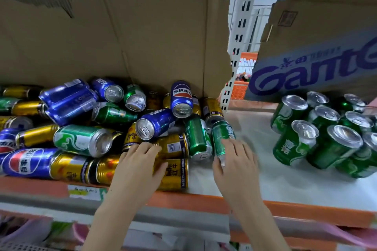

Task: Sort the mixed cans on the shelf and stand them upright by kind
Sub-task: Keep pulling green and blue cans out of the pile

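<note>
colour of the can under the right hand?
Green, with white lettering: the can the right hand grips, clearest in the head view.

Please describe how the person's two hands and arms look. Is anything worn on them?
Both are bare. The left hand and right hand carry no gloves, and no rings, watch or bracelet show. Both forearms are uncovered down to the picture's bottom edge, with no sleeve in view.
</note>
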